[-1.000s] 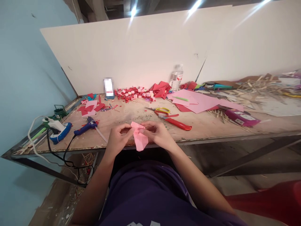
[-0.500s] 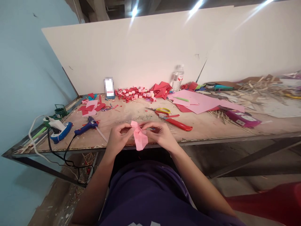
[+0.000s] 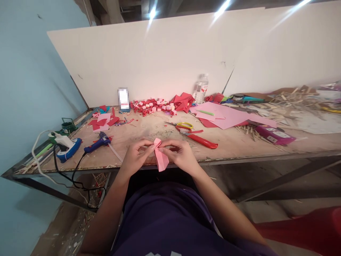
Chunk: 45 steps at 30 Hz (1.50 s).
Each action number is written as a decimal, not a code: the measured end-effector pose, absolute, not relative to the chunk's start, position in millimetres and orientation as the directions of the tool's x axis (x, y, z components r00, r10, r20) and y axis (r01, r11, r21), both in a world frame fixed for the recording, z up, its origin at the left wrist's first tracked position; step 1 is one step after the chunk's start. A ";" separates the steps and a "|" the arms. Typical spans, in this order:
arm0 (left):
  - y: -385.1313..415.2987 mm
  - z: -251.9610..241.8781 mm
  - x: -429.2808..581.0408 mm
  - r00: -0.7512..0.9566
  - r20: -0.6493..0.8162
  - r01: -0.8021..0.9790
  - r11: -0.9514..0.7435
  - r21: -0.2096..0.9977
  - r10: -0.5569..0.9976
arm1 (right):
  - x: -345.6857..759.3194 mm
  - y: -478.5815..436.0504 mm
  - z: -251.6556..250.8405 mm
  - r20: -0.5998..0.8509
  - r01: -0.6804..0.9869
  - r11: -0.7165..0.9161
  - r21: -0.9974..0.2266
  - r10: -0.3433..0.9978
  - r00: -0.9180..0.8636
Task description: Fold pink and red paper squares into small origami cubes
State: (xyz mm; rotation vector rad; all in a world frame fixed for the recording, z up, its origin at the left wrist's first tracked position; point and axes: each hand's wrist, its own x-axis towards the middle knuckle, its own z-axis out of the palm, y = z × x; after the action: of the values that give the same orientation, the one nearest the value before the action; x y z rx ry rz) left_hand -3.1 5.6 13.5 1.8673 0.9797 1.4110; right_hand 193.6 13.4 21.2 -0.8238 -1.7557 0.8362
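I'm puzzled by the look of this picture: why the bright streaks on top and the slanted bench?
Head view: overhead lights flare into streaks across the white board; the wide lens bends the table edge; a small blurred patch hides something beside the red paper pieces.

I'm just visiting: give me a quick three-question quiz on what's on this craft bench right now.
1. True or false: both hands hold the pink folded paper.
2. Which lies nearest the right hand? A. water bottle B. red-handled cutter C. blue glue gun
3. What colour are the handles of the scissors?

Key
1. True: the left hand and the right hand pinch it at the table edge.
2. B.
3. Yellow.
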 end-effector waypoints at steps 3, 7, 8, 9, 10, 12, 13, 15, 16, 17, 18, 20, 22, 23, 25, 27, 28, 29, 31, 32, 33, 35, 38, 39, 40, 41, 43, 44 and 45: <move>5.0 14.6 -3.4 0.204 0.536 0.147 -0.566 0.811 0.820 | 193.9 15.1 18.4 0.485 0.121 0.520 -0.845 0.843 -0.234; 4.0 15.3 -3.3 0.234 0.522 0.126 -0.558 0.820 0.820 | 193.6 17.0 15.3 0.442 0.023 0.453 -0.891 0.877 -0.187; 3.8 15.4 -3.2 0.234 0.517 0.130 -0.554 0.823 0.823 | 193.3 17.1 15.2 0.429 0.005 0.437 -0.899 0.884 -0.187; 3.7 15.5 -3.0 0.233 0.513 0.134 -0.550 0.824 0.826 | 192.9 16.9 15.6 0.417 -0.006 0.424 -0.905 0.888 -0.192; 3.7 15.7 -2.6 0.229 0.511 0.141 -0.548 0.825 0.828 | 192.7 16.6 16.3 0.410 -0.010 0.416 -0.909 0.891 -0.197; 3.7 16.0 -1.9 0.218 0.507 0.155 -0.543 0.826 0.834 | 192.5 15.8 18.2 0.404 0.001 0.413 -0.911 0.891 -0.207; 3.8 16.1 -1.6 0.211 0.505 0.161 -0.539 0.827 0.837 | 192.7 15.4 19.1 0.403 0.017 0.416 -0.909 0.890 -0.215; 4.0 15.8 -1.2 0.202 0.496 0.168 -0.529 0.832 0.844 | 193.4 14.9 20.5 0.401 0.057 0.426 -0.903 0.884 -0.242; 4.1 15.5 -1.2 0.201 0.493 0.168 -0.526 0.834 0.846 | 193.9 14.9 20.8 0.399 0.074 0.430 -0.900 0.880 -0.256; 4.2 15.0 -1.2 0.201 0.492 0.167 -0.524 0.835 0.847 | 194.3 15.1 20.8 0.397 0.085 0.432 -0.898 0.878 -0.269; 4.3 14.4 -1.3 0.201 0.492 0.167 -0.525 0.835 0.847 | 194.7 15.3 20.5 0.397 0.087 0.433 -0.897 0.876 -0.274; 4.5 13.3 -1.5 0.203 0.495 0.172 -0.529 0.831 0.845 | 195.1 15.9 19.6 0.397 0.085 0.433 -0.897 0.877 -0.271; 4.4 12.7 -1.4 0.205 0.491 0.176 -0.526 0.832 0.847 | 194.9 16.2 18.9 0.399 0.095 0.436 -0.895 0.877 -0.269; 4.2 12.6 -1.2 0.204 0.484 0.177 -0.519 0.836 0.851 | 194.6 16.0 18.7 0.400 0.107 0.440 -0.891 0.875 -0.272; 3.7 12.8 -0.6 0.199 0.464 0.181 -0.498 0.848 0.863 | 193.7 15.1 18.9 0.406 0.136 0.453 -0.881 0.871 -0.277; 2.8 13.4 -0.1 0.194 0.442 0.185 -0.476 0.860 0.875 | 192.7 13.6 19.7 0.420 0.157 0.468 -0.869 0.868 -0.264; 2.4 13.8 0.0 0.193 0.434 0.186 -0.467 0.865 0.880 | 192.2 12.8 20.2 0.426 0.163 0.473 -0.866 0.868 -0.253; 2.0 14.2 0.1 0.194 0.426 0.187 -0.459 0.869 0.884 | 191.8 12.0 20.8 0.430 0.166 0.474 -0.865 0.870 -0.242; 1.4 14.9 0.1 0.197 0.413 0.191 -0.448 0.873 0.889 | 191.5 11.0 22.3 0.426 0.168 0.468 -0.868 0.874 -0.234; 1.4 15.1 0.1 0.196 0.411 0.196 -0.447 0.873 0.890 | 191.6 10.8 23.1 0.417 0.165 0.460 -0.873 0.877 -0.240; 1.5 15.2 0.0 0.190 0.415 0.199 -0.449 0.871 0.890 | 192.0 10.9 24.0 0.403 0.157 0.447 -0.881 0.881 -0.248; 2.1 15.3 -0.2 0.166 0.434 0.194 -0.461 0.866 0.885 | 193.6 11.9 25.9 0.362 0.107 0.401 -0.910 0.893 -0.267; 3.0 15.5 -0.5 0.126 0.468 0.150 -0.483 0.862 0.875 | 196.8 14.6 28.3 0.286 0.004 0.303 -0.953 0.903 -0.320; 3.3 15.7 -0.6 0.120 0.474 0.128 -0.487 0.864 0.872 | 197.8 15.6 28.9 0.261 -0.016 0.273 -0.962 0.901 -0.346; 3.4 15.7 -0.7 0.117 0.476 0.107 -0.488 0.866 0.872 | 198.5 16.5 29.2 0.240 -0.027 0.248 -0.968 0.897 -0.371; 3.6 15.7 -0.7 0.116 0.475 0.089 -0.486 0.870 0.872 | 199.1 17.3 29.5 0.223 -0.032 0.229 -0.973 0.893 -0.390; 3.9 15.2 -0.8 0.120 0.468 0.075 -0.478 0.875 0.876 | 199.6 18.4 29.7 0.203 -0.039 0.205 -0.978 0.894 -0.400; 4.1 14.9 -0.8 0.124 0.464 0.079 -0.475 0.877 0.877 | 199.6 18.7 29.7 0.199 -0.042 0.199 -0.979 0.898 -0.392; 4.2 14.5 -0.8 0.130 0.460 0.090 -0.472 0.877 0.878 | 199.5 18.8 29.7 0.198 -0.043 0.197 -0.980 0.904 -0.379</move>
State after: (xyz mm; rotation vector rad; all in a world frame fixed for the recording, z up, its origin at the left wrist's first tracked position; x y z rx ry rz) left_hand -0.8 4.2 14.5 1.7019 0.9451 1.4132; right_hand 199.5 18.8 29.7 -0.8414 -1.5748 1.3284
